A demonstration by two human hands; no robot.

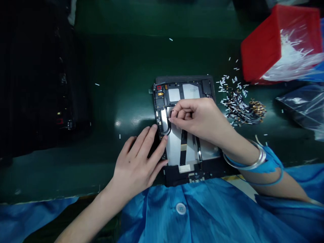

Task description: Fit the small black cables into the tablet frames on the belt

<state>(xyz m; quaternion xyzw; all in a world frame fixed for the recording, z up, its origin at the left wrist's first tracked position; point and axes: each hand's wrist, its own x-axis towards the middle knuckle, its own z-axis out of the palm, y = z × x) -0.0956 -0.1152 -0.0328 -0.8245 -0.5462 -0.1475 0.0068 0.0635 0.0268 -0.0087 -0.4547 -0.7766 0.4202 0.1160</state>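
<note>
- Opened tablet [174, 152] lies back-up on the green bench [121, 67], right at the near edge against the blue smock [162, 209]; I take that spot to be chosen for short reach and a straight look down.
- Right hand [202, 114]: thumb and forefinger pinched together on a thin black cable [169, 130], other fingers curled. Fingertip grip, I'd judge, because the cable is slim and bends easily.
- Left hand [140, 163]: fingers spread apart, gripping nothing that I can make out. Fingertips rest at the tablet's left edge, one beside the cable's curve; likely there to steady the frame and guide the bend.
- Black flex ribbon [183, 148] runs down the silver panel, below the right hand. Parts under that palm are hidden from me.
- Cable heap [241, 113], gold-coloured ends bunched to one side, sits just right of the tablet, presumably for easy picking.
- White slips [224, 81] scattered around it; more fill the clear bag [295, 67] in the tilted red bin [262, 50], its mouth facing right.
</note>
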